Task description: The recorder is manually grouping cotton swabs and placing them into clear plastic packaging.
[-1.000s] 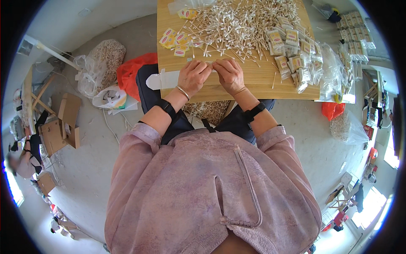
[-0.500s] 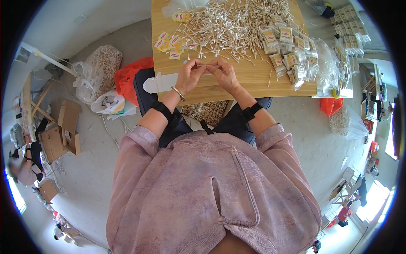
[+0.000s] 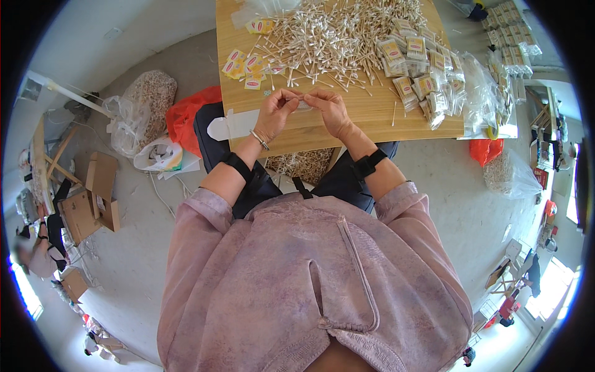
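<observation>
My left hand [image 3: 276, 114] and my right hand [image 3: 333, 113] meet above the front part of the wooden table [image 3: 372, 127]. Their thumbs and fingers are pinched together, fingertips touching or nearly so. Something thin and pale shows between them, too small to name. Beyond the hands spreads a big loose heap of cotton swabs [image 3: 328, 37]. Small yellow and white cards [image 3: 253, 64] lie left of it. On the right are piled clear packets of swabs [image 3: 425, 85] with cards inside. A white sheet [image 3: 243, 124] lies by my left wrist, and a single swab [image 3: 393, 114] is right of my right hand.
Clear plastic bags [image 3: 476, 87] lie at the table's right side. A red bag [image 3: 185, 121] and a sack of swabs [image 3: 152, 99] stand left of the table. More swabs [image 3: 300, 162] sit beneath the table edge, between my legs. An open cardboard box [image 3: 104, 189] is farther left.
The view has shifted slightly, so the table sits a little farther left. Both hands stay pinched together in nearly the same place, with only small finger movement.
</observation>
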Demonstrator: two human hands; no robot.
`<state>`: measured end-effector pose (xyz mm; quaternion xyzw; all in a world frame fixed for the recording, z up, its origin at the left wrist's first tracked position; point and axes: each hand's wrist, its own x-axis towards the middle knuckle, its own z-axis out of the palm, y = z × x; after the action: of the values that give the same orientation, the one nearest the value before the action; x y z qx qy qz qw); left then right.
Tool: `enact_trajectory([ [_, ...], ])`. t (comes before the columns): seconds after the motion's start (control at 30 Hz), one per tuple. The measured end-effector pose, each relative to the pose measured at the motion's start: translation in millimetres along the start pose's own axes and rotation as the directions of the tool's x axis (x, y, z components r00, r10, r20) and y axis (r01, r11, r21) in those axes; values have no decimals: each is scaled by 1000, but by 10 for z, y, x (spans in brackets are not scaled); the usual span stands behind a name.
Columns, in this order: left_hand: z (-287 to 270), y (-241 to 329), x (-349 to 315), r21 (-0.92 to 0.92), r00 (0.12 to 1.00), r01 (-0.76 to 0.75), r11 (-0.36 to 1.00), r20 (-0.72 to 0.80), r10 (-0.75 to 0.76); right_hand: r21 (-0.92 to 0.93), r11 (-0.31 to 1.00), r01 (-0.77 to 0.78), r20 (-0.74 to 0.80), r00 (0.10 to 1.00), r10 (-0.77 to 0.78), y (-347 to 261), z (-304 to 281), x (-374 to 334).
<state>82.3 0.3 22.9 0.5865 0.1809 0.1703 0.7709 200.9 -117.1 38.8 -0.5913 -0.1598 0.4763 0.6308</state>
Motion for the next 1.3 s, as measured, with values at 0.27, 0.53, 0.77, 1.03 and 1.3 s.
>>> enact_trajectory([
  [0.27, -10, 35, 12, 102, 998, 10, 995, 59, -16, -13, 999, 45, 47, 998, -44, 99, -125, 77],
  [0.53, 19, -204, 26, -71, 1000, 4, 997, -3, -5, -53, 993, 103, 49, 994, -101, 77, -25, 61],
  [0.77, -21, -276, 50, -179, 1000, 21, 984, -10, -23, -125, 977, 174, 75, 983, -166, 177, -77, 127],
  [1.03, -70, -272, 72, -242, 998, 63, 968, 16, -61, -142, 985, 94, 98, 992, -81, 44, -104, 64],
  [1.3, 51, -154, 21, 8, 999, -35, 999, 4, 35, -133, 983, 125, 111, 988, -111, 98, -153, 66],
])
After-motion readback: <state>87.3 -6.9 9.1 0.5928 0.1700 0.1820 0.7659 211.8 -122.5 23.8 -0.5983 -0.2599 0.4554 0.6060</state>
